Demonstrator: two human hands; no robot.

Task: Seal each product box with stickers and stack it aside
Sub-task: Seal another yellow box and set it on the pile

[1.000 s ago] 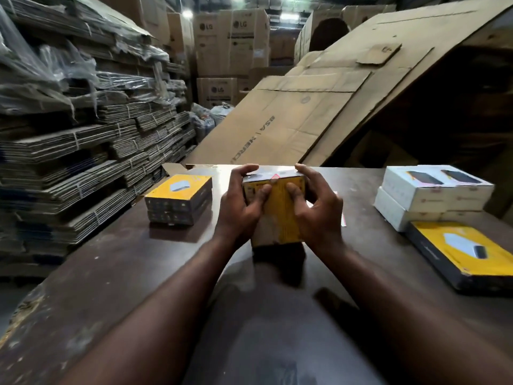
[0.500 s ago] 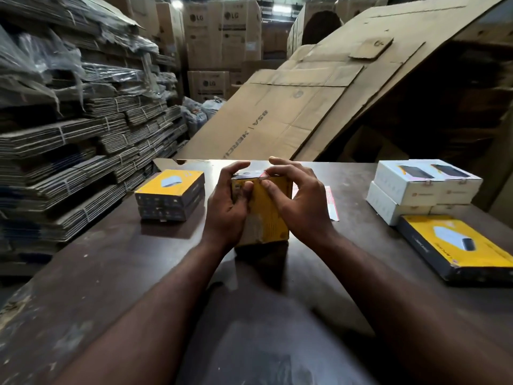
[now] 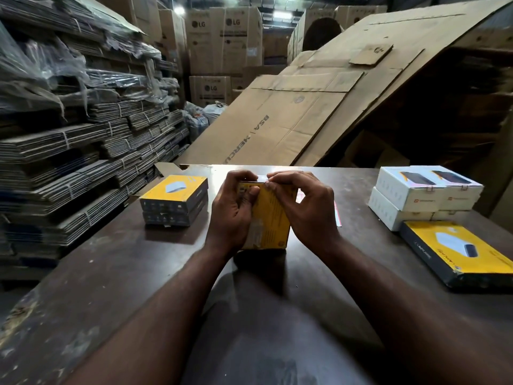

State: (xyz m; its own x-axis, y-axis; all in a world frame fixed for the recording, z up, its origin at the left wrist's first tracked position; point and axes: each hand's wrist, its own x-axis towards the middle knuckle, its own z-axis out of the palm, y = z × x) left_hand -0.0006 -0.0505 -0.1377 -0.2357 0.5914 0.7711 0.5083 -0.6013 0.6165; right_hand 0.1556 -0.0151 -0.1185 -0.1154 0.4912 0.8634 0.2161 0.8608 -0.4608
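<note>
Left of table [image 3: 111, 273], stack [image 3: 174, 200]: two yellow boxes, apparently sealed, parked clear of the work.
Left hand [image 3: 231, 215]: fingers wrapped round box [image 3: 270, 222], bracing it upright at table centre.
Right hand [image 3: 308, 209]: fingertips pinch box's top edge, likely pressing a sticker; unclear.
Far right, pile [image 3: 424, 190]: white boxes, probably waiting.

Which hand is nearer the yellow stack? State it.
Left. The left hand grips the upright box right of the stack; the right hand pinches its top, farther right.
</note>
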